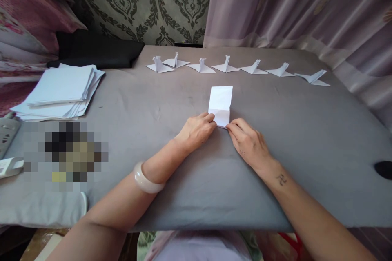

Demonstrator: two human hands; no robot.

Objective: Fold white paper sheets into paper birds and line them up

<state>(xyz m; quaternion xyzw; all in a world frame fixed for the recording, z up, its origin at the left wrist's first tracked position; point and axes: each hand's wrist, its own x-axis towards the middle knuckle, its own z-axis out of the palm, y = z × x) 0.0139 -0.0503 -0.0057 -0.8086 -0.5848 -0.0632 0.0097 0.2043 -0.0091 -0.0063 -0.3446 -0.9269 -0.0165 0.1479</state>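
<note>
My left hand (199, 131) and right hand (248, 142) each pinch a near corner of the white folded paper (221, 98), on my side of the row of paper birds (225, 68). Lining up edges before pressing evenly should, I think, keep creases crisp. The paper looks smooth, oblong; the birds, sharp-winged; the grey cloth (306, 130) beneath them, faintly wrinkled.
</note>
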